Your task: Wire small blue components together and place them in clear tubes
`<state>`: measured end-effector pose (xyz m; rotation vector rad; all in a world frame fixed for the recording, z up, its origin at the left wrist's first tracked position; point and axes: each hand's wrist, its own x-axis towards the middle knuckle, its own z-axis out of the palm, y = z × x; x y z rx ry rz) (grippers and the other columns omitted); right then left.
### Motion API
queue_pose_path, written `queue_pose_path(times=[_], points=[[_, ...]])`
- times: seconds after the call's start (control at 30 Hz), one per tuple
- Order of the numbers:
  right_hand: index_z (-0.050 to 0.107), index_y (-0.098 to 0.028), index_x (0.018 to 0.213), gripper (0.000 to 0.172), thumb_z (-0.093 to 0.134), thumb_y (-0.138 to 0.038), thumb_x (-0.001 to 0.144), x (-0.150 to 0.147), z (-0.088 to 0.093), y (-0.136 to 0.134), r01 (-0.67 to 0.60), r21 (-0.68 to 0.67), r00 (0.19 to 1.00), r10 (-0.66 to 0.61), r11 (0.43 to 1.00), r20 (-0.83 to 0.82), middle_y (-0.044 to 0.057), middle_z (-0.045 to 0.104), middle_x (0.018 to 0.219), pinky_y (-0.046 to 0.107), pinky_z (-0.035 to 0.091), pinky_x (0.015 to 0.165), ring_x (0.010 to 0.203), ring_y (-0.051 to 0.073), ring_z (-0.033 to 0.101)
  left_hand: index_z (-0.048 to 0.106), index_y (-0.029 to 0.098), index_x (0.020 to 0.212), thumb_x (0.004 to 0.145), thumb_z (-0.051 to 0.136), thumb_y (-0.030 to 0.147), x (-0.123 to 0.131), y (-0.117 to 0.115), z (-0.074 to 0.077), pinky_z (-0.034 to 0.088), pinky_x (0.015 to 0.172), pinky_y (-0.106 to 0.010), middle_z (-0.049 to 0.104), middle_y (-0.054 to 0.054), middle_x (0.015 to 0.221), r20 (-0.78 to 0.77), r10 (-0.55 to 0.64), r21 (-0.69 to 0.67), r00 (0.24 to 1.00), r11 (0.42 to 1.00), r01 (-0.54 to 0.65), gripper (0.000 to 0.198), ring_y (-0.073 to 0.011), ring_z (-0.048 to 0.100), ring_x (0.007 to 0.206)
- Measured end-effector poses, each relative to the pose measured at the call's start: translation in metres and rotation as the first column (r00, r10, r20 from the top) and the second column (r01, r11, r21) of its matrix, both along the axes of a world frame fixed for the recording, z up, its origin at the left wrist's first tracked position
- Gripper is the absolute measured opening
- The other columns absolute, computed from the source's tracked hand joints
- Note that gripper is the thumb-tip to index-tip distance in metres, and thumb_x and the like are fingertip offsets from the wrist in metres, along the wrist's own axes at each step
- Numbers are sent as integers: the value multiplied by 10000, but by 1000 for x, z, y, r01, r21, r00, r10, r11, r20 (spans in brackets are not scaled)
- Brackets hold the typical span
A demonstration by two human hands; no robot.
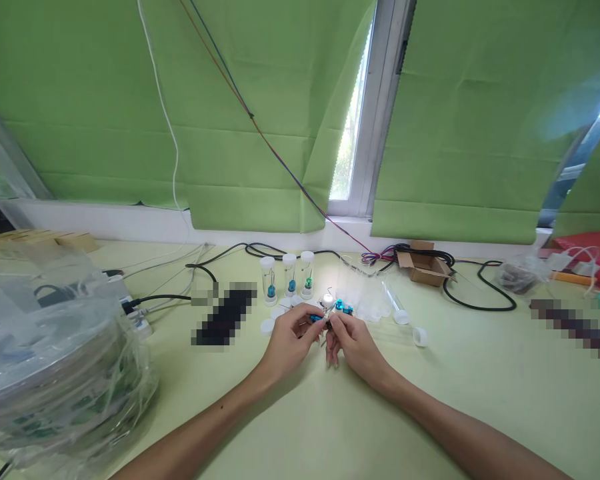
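Observation:
My left hand (pixel 291 337) is closed, its thumb and fingers pinching a small blue part (pixel 315 319). Right beside it, my right hand (pixel 356 341) is closed too, its fingertips meeting near a tiny dark piece that is too small to make out. Just beyond the fingertips are a white round piece (pixel 327 301) with a bent thin wire and another small blue part (pixel 345 307). Behind my left hand stand three clear tubes (pixel 290 273) with white caps, each with a small blue or green item inside. Loose white caps (pixel 267 327) lie next to that hand.
More clear tubes (pixel 395 303) lie right of the hands, near a white ring-shaped cap (pixel 420 337). Farther back are an opened cardboard box (pixel 424 265) and black cables (pixel 485 307). A large plastic-wrapped bundle (pixel 65 373) fills the left side. Pixelated dark objects lie on both sides.

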<state>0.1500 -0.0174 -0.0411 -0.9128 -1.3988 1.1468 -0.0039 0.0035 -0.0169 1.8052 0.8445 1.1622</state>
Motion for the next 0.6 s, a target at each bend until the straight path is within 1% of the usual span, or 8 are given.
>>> queue_pose_path(times=[0.2,0.3,0.37,0.5,0.6], points=[[522,-172,694,537,435,-667,882,-2,2,-1,-20,-93,999,17,995,-42,-65,462,409,200,377,312,316,120,526,639,189,916,877,590,284,1,-3,2,483,641,-255,599,-14,852,-22,-31,29,999,999,31,114,-115,571,648],[513,-174,657,556,449,-687,864,-2,4,-2,-24,-142,998,14,990,-68,-63,451,379,202,367,305,300,122,512,637,191,925,879,585,269,1,-3,2,484,643,-254,597,-12,851,-30,-41,41,999,998,42,104,-117,573,655],[523,-169,643,565,467,-689,854,-2,4,-2,-17,-149,997,5,989,-83,-55,461,389,205,372,310,309,121,515,637,192,930,879,585,261,0,-3,1,488,644,-255,598,-14,863,-30,-39,47,999,998,41,100,-116,576,656],[575,-143,645,584,500,-690,836,-1,5,-1,13,-118,995,-24,993,-94,-23,514,456,211,411,348,361,110,529,643,190,926,879,585,256,1,-3,0,499,649,-260,603,-22,884,-38,-29,71,999,997,31,100,-116,583,659],[591,-142,689,538,566,-664,812,0,6,1,40,-101,992,-52,994,-118,-14,554,517,212,432,376,394,104,544,658,191,925,881,583,252,1,-3,0,495,632,-253,610,-26,887,-67,-10,113,998,993,18,106,-110,576,644]])
